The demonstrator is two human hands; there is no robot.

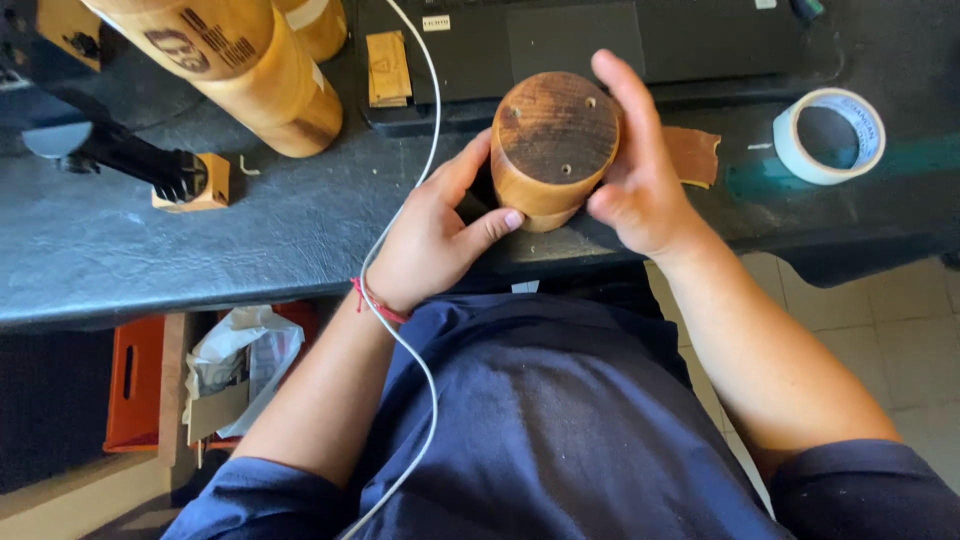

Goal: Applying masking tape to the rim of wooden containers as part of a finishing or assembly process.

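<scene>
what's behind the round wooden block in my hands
Behind the round wooden block lies a closed black laptop on the dark table. The block and right hand cover the laptop's near edge.

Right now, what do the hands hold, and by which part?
A wooden cylinder, gripped by its round side between left hand and right hand.

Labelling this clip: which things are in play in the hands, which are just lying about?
In hand:
- wooden cylinder, end face up, at the table edge
- left hand, thumb on its side
- right hand, fingers round its far side

Lying about:
- tape roll
- laptop
- large wooden tube
- small wooden block
- white cable
- red crate under the table
</scene>
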